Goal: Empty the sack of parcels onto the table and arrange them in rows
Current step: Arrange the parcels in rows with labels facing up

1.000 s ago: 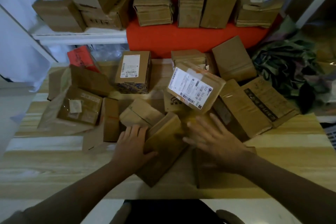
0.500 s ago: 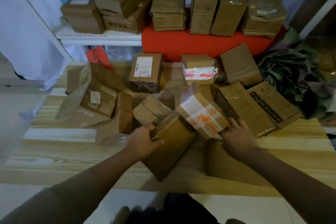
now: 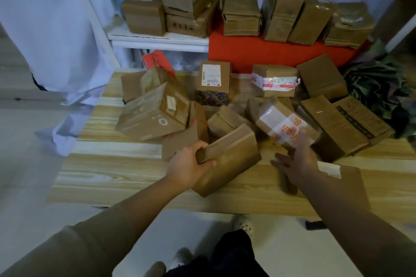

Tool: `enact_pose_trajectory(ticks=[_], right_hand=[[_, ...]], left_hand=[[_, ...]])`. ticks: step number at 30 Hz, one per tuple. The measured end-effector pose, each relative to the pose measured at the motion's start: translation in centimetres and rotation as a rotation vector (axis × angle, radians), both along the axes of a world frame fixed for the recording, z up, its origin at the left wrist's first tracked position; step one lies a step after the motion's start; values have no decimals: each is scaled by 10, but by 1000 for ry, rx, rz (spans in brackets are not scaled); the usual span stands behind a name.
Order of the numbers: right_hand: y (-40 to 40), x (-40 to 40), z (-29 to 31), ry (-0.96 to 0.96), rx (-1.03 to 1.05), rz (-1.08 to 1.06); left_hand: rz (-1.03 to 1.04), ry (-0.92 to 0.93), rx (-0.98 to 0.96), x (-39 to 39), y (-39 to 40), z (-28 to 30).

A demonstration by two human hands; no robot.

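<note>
Here left hand grasps a plain parcel; right hand spread, released

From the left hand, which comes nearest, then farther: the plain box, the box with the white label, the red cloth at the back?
1. Plain box, held in the left hand.
2. White-labelled box, mid-table, beyond.
3. Red cloth, at the back.

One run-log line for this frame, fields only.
left hand: gripping plain brown cardboard box | right hand: open beside orange-printed taped parcel | rows: not formed, parcels jumbled on wooden table
</note>
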State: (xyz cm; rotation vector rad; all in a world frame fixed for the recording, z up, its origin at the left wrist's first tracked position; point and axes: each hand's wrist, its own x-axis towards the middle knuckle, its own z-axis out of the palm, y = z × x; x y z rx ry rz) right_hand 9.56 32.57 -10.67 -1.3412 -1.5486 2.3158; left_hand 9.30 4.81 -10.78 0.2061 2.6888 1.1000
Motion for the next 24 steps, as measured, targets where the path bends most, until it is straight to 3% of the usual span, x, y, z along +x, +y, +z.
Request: enact_pose_trajectory(ticks=[5, 9, 12, 20, 24], right_hand=[[-21, 18, -13, -11, -24, -123], [-40, 35, -24, -61, -52, -46], [-59, 35, -27, -108, -69, 32], [-99, 30, -26, -291, 22, 364], [-125, 30, -17, -306, 87, 737]], left_hand=[[-186, 113, 104, 19, -48, 1], [-477, 485, -144, 31, -95, -10], [-568, 638, -231, 41, -123, -13], [-267, 707, -394, 63, -166, -23], [-139, 715, -384, 68, -174, -18]])
